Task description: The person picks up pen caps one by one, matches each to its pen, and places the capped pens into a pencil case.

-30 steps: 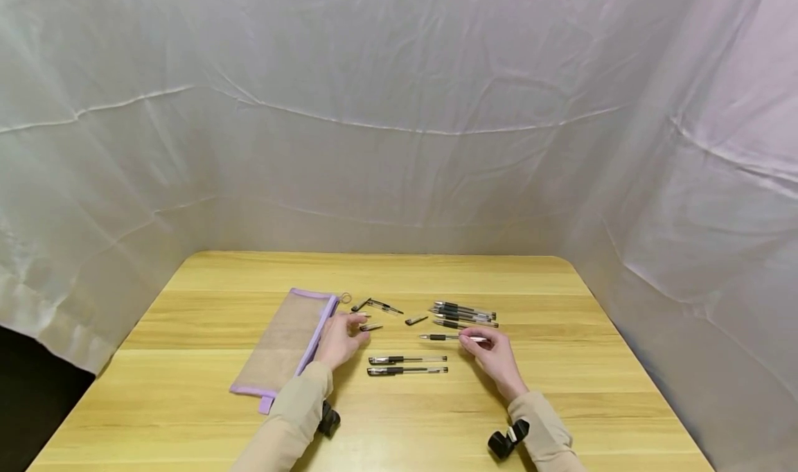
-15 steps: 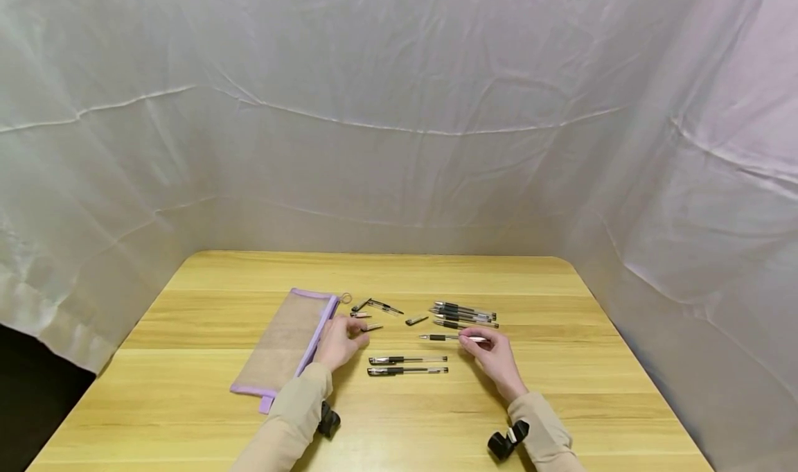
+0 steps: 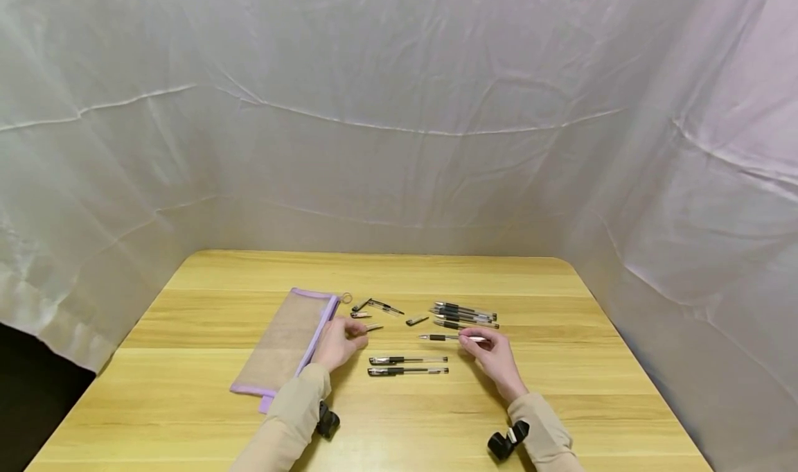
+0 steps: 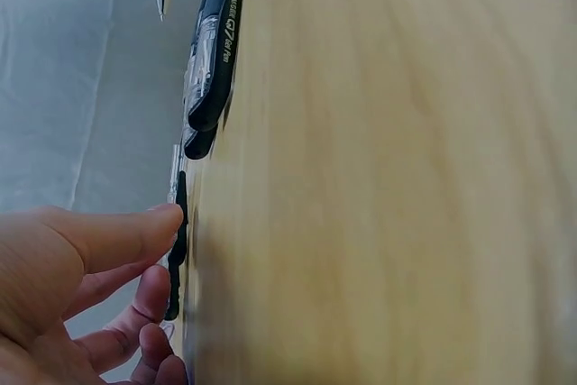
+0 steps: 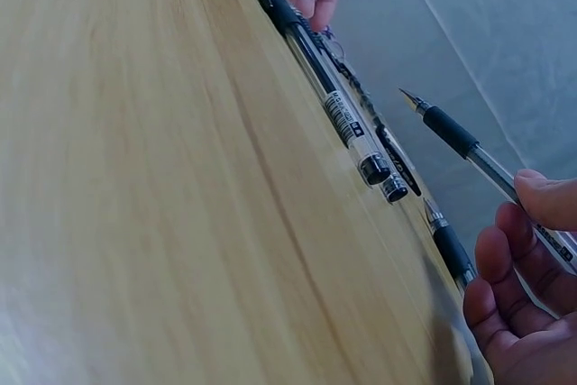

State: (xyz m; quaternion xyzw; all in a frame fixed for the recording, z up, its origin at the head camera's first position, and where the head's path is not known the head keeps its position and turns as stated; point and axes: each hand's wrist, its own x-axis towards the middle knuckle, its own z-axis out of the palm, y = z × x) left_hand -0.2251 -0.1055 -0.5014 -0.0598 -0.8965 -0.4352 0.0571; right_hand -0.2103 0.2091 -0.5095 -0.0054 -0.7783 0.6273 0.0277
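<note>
My right hand (image 3: 492, 362) pinches an uncapped gel pen (image 3: 438, 337) near its rear end, the tip pointing left. In the right wrist view this pen (image 5: 451, 130) is held up off the table, its black grip and metal tip bare. My left hand (image 3: 338, 342) has thumb and fingers closed about a small pen cap (image 3: 374, 327), whose end sticks out to the right; the fingers cover the rest. Between the hands lie two capped gel pens (image 3: 408, 371), side by side. In the left wrist view the left thumb and fingers (image 4: 149, 233) are close to the tabletop.
Beside the left hand lies a mesh zip pouch (image 3: 280, 340) with purple edging. Loose caps (image 3: 360, 314) and another cap (image 3: 417, 320) lie beyond the hands, near a pen part (image 3: 386, 307). Several uncapped pens (image 3: 464, 312) are grouped at the back right. Grey curtains surround the table.
The left fingers have closed in on the pen cap and now cover more of it, while another cap behind has come into fuller view. My right hand stays put with its pen.
</note>
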